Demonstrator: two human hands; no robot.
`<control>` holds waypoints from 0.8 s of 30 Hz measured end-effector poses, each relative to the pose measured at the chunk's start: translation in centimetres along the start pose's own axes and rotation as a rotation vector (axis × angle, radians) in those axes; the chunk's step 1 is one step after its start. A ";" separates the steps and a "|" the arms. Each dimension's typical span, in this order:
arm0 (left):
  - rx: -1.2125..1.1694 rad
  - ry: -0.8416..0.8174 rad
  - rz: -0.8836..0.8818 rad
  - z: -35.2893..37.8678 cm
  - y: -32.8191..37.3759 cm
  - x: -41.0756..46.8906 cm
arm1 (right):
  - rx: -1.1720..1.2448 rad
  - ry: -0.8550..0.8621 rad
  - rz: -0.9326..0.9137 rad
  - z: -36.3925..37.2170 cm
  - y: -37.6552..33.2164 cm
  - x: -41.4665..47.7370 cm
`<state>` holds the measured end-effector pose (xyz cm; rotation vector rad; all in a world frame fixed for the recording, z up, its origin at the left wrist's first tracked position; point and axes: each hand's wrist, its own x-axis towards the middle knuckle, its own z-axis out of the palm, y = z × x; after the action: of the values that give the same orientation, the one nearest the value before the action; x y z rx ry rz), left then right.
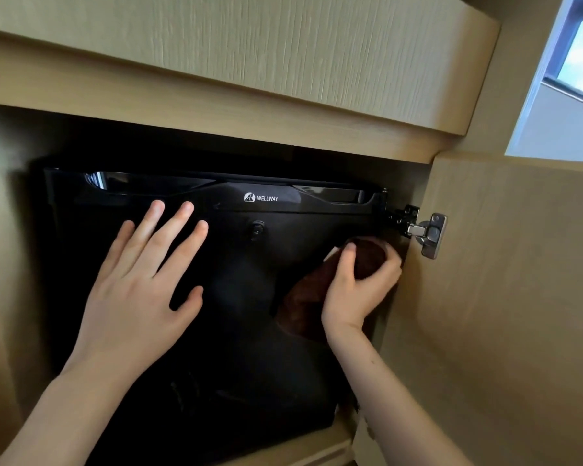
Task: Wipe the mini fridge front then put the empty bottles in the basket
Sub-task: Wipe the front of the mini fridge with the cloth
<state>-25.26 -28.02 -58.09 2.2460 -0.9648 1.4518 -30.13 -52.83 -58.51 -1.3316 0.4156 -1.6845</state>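
Observation:
A black mini fridge point(243, 324) with a white WELLWAY logo sits inside a wooden cabinet recess. Its door is closed and has a small lock near the top middle. My left hand point(138, 290) lies flat on the left half of the door, fingers spread and straight. My right hand point(357, 284) grips a dark brown cloth point(303, 304) and holds it against the upper right part of the door, close to the cabinet's side. No bottles or basket are in view.
A light wooden shelf point(236, 68) overhangs the recess. The open cabinet door point(505, 297) stands at the right on a metal hinge point(428, 233), just beside my right hand. A window point(579, 62) shows at the top right.

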 end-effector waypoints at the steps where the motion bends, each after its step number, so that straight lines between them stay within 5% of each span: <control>1: -0.004 0.012 0.005 0.2 -0.1 -0.1 | 0.005 -0.012 -0.066 0.6 -0.9 0.8; 24: -0.009 0.012 0.028 0.0 -0.3 -0.1 | 0.033 -0.013 -0.065 -0.9 1.8 -2.2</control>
<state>-25.05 -27.79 -58.14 2.2229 -1.0015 1.4679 -30.17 -52.27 -61.45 -1.3435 0.3385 -1.7284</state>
